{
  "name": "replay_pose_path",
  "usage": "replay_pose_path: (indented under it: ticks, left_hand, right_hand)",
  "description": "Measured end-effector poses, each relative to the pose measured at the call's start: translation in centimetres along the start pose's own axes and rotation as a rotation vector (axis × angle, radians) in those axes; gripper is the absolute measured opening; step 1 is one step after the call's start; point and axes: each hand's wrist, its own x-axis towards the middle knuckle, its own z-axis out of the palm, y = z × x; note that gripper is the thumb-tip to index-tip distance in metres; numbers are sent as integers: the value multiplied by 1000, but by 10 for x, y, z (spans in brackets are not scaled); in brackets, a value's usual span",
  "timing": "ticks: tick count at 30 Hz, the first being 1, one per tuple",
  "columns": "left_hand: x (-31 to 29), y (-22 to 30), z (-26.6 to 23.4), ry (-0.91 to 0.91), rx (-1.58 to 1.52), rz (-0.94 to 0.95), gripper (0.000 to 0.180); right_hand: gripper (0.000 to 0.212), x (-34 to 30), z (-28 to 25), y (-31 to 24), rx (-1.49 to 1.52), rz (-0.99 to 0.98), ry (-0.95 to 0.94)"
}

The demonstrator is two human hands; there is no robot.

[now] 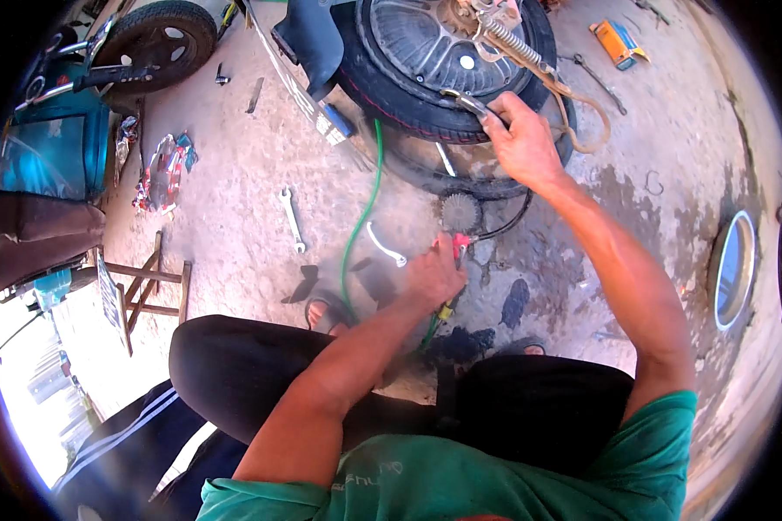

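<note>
My right hand (527, 143) is closed on a slim curved metal tool (471, 104). Its tip touches or lies close to the wheel rim, just inside the black tyre (426, 122); whether it is a lever or an air nozzle I cannot tell. Lower down, my left hand (437, 273) grips a red air hose fitting (460, 243). From that fitting a black hose (508, 227) curves up toward my right forearm, where its end is hidden. Below the left hand show a yellow connector (446, 311) and a piece of green hose. The wheel (421, 52) carries a coil-spring shock absorber (513, 43).
A second tyre (495, 187) lies under the wheel. Around are a spanner (292, 221), a white curved lever (386, 246), a toothed sprocket (461, 211), a green hose (367, 208), an orange box (619, 43), a round basin (734, 269), a wooden stool (156, 286) and another vehicle's wheel (161, 43).
</note>
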Motion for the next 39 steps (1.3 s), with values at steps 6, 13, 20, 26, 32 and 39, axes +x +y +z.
replay_pose_path:
  ticks: [6, 13, 20, 26, 32, 39]
  left_hand:
    - [0, 6, -5, -61, -8, -36, 70]
    - [5, 0, -1, -47, 29, -13, 69]
    - [20, 6, -29, -127, 83, -5, 66]
    - [107, -28, -144, 129, -1300, -59, 55]
    - [133, 43, -195, -32, -2170, 487, 61]
    - [142, 56, -194, 207, -2289, 582, 58]
  right_hand:
    - [17, -10, -15, 23, -55, -222, 94]
    - [21, -13, -18, 6, -125, -74, 28]
    - [21, -12, -15, 12, -133, -80, 43]
    - [21, -10, -16, 10, -111, -88, 40]
    - [20, -9, -13, 15, -109, -122, 29]
    - [20, -10, -17, 6, -106, -92, -7]
